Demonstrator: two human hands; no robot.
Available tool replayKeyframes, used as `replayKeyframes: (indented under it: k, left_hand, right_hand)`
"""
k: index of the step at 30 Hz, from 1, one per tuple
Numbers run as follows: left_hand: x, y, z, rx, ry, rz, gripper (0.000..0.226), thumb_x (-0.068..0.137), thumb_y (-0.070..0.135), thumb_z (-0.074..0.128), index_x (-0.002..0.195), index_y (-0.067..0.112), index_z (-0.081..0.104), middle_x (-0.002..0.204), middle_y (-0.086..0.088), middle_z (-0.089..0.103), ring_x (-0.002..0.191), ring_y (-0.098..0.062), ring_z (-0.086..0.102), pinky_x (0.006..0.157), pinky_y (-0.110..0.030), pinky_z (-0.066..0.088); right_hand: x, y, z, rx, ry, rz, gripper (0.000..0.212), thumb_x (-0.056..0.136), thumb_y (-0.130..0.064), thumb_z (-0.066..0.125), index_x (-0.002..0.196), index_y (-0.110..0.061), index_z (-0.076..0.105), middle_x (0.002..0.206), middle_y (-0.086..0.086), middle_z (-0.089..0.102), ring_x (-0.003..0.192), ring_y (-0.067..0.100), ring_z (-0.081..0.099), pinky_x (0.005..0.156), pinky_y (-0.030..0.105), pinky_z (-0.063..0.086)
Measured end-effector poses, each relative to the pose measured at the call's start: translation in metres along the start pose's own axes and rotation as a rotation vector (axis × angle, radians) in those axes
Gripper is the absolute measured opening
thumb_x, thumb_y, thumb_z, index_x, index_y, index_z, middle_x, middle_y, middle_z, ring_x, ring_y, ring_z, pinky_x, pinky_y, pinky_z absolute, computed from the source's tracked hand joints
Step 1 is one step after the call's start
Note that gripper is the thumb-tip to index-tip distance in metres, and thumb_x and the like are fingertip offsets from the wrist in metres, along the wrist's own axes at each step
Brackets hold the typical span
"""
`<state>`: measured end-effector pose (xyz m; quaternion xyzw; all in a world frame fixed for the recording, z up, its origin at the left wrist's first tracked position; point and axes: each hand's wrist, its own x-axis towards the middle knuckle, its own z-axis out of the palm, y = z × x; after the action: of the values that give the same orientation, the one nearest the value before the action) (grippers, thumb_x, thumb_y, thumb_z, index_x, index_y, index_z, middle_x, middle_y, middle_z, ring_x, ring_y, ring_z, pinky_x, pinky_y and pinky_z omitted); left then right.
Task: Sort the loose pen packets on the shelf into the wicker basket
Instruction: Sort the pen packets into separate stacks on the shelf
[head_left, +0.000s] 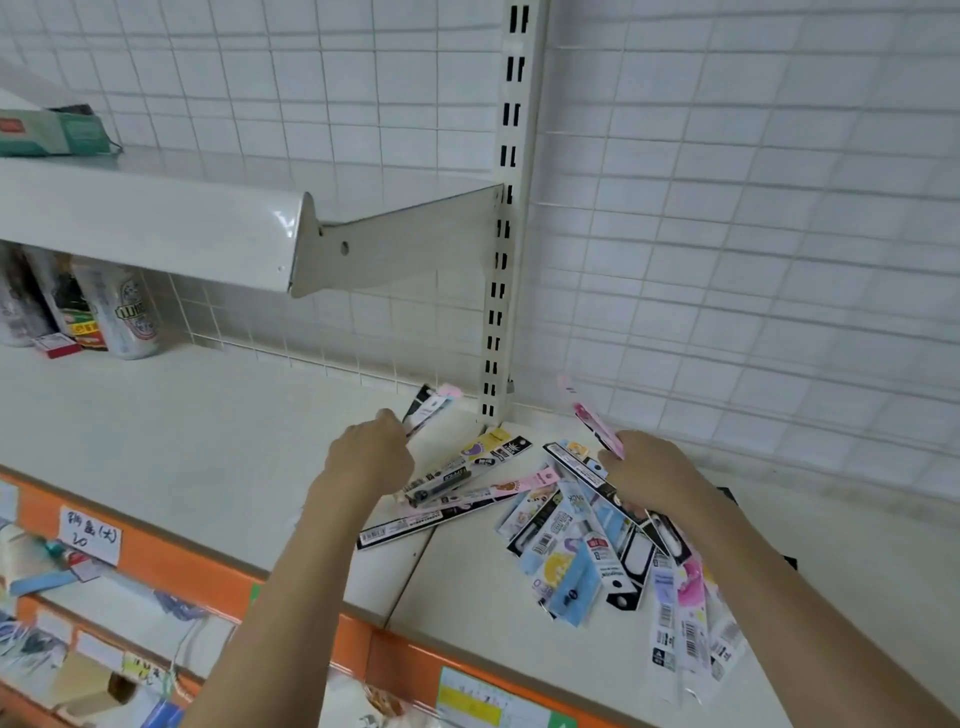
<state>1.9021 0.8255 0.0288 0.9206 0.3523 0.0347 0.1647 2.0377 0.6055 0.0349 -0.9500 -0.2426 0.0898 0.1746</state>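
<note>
Two hands: left (370, 457), right (652, 470), each gripping packets (571, 540), perhaps two.

One head-worn view, looking forward and down.
We see from above and close in on the white shelf (218, 441), facing the wire-grid back wall (727, 234) and slotted upright (506, 218); both forearms reach in from the bottom edge, and wide-angle curvature bends the lines.
</note>
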Motion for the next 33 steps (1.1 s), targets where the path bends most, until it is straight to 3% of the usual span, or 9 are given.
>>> replayKeyframes:
  k: [3,5,7,11,16,20,24,29,33]
  left_hand:
    - [0.006,0.025,0.009,-0.102,-0.083,0.077,0.011,0.091,0.003,0.034,0.102,0.005,0.033,0.091,-0.014,0.048,0.079,-0.028,0.045,0.057,-0.028,0.031]
    - [0.013,0.035,0.021,-0.155,-0.036,0.099,0.009,0.093,0.010,0.037,0.100,0.006,0.033,0.097,-0.017,0.054,0.079,-0.028,0.047,0.060,-0.031,0.035]
    - [0.020,0.041,0.031,-0.176,0.005,0.106,0.024,0.093,0.027,0.046,0.101,0.006,0.036,0.104,-0.017,0.058,0.081,-0.029,0.050,0.065,-0.034,0.038]
    - [0.031,0.043,0.042,0.042,-0.096,0.105,0.061,0.079,0.058,0.058,0.110,0.006,0.050,0.109,-0.011,0.055,0.095,-0.028,0.056,0.070,-0.031,0.040]
    - [0.039,0.044,0.046,0.148,-0.174,0.161,0.037,0.089,0.046,0.052,0.084,0.010,0.048,0.070,0.001,0.046,0.077,-0.022,0.051,0.064,-0.028,0.039]
    - [0.039,0.042,0.035,0.162,-0.134,0.204,0.029,0.095,0.031,0.044,0.101,0.005,0.054,0.096,-0.010,0.059,0.083,-0.025,0.051,0.068,-0.029,0.039]
    - [0.023,0.032,0.014,0.042,-0.089,0.227,0.018,0.098,0.019,0.035,0.103,0.004,0.045,0.107,-0.016,0.056,0.082,-0.027,0.047,0.069,-0.030,0.034]
    - [0.001,0.015,0.018,-0.137,-0.072,0.194,0.030,0.097,0.038,0.040,0.085,0.010,0.037,0.076,-0.002,0.049,0.063,-0.016,0.043,0.052,-0.027,0.031]
    - [-0.015,0.010,0.032,-0.147,-0.099,0.160,0.046,0.082,0.061,0.051,0.076,0.015,0.043,0.077,0.001,0.051,0.068,-0.018,0.049,0.053,-0.025,0.034]
  right_hand:
    - [-0.002,0.009,-0.004,-0.021,0.028,0.015,0.025,0.100,-0.029,0.037,0.107,-0.010,0.051,0.072,0.001,0.053,0.058,0.016,0.052,0.053,0.026,0.040]
    - [-0.003,0.016,-0.007,-0.073,0.065,0.019,0.023,0.099,-0.028,0.038,0.104,-0.010,0.052,0.069,-0.001,0.049,0.060,0.015,0.048,0.053,0.028,0.037]
    - [-0.004,0.022,-0.009,-0.080,0.078,0.019,0.020,0.098,-0.028,0.042,0.094,-0.010,0.050,0.070,-0.001,0.048,0.061,0.016,0.047,0.051,0.027,0.036]
    - [-0.007,0.029,-0.010,-0.068,0.028,0.016,0.025,0.094,-0.030,0.049,0.077,-0.013,0.045,0.070,0.001,0.049,0.061,0.015,0.046,0.048,0.021,0.032]
    - [-0.005,0.027,-0.003,-0.053,0.009,0.005,0.023,0.092,-0.028,0.050,0.074,-0.016,0.042,0.065,-0.002,0.045,0.054,0.010,0.042,0.046,0.023,0.030]
    - [-0.003,0.015,0.001,-0.032,0.025,-0.035,0.017,0.093,-0.027,0.048,0.092,-0.010,0.053,0.065,-0.002,0.046,0.051,0.010,0.044,0.043,0.023,0.030]
    - [-0.004,0.014,0.003,-0.054,0.105,-0.064,0.018,0.095,-0.026,0.045,0.084,-0.012,0.048,0.062,-0.002,0.046,0.049,0.012,0.043,0.043,0.024,0.030]
    - [-0.020,0.022,0.005,-0.079,0.171,-0.056,0.020,0.096,-0.028,0.045,0.082,-0.013,0.046,0.061,-0.001,0.046,0.051,0.014,0.042,0.047,0.027,0.028]
    - [-0.031,0.031,0.007,-0.094,0.276,0.002,0.017,0.096,-0.027,0.044,0.083,-0.015,0.043,0.063,0.000,0.045,0.053,0.014,0.040,0.045,0.024,0.026]
